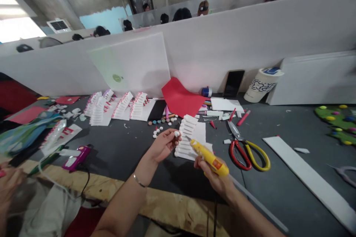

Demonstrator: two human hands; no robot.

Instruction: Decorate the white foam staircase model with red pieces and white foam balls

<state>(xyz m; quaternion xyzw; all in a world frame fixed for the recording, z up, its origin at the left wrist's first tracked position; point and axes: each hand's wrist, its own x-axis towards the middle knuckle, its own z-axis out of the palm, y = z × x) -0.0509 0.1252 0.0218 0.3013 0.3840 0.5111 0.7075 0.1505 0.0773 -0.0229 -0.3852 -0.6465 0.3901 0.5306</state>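
Note:
My left hand (164,143) pinches a small white ball (176,133) between thumb and fingertips. My right hand (213,172) is wrapped round a yellow hot glue gun (210,157), with a long clear glue stick (258,203) running out of its back end. The gun's nozzle points left, close to the ball and over a white ridged strip piece (185,146) lying on the dark table. More small white balls (157,132) are scattered just left of my left hand. Several finished-looking ridged pieces with red and pink trim (122,105) stand farther left.
Red- and yellow-handled scissors (247,152) lie right of the glue gun. Behind are a red sheet (182,98), a phone (233,83) and a paper cup (263,85). A long white board strip (306,179) lies right. At far left, another person's hand (11,181) is near a purple device (76,158).

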